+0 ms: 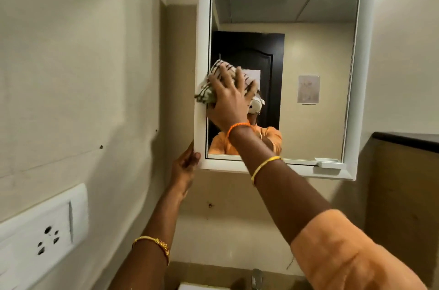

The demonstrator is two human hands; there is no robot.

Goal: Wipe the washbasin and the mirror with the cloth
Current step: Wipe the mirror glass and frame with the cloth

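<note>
The mirror (308, 52) hangs on the wall in a white frame (202, 52). My right hand (229, 99) presses a checked white and brown cloth (213, 83) flat against the glass near the mirror's left edge, fingers spread over it. My left hand (185, 166) grips the frame's lower left corner, thumb on the front. Only a sliver of the white washbasin (202, 287) and the metal tap (256, 278) show at the bottom edge.
A white socket plate (42, 235) sits on the left wall. A dark-topped ledge (408, 140) juts out at the right. The glass reflects a dark door, a paper notice and the ceiling.
</note>
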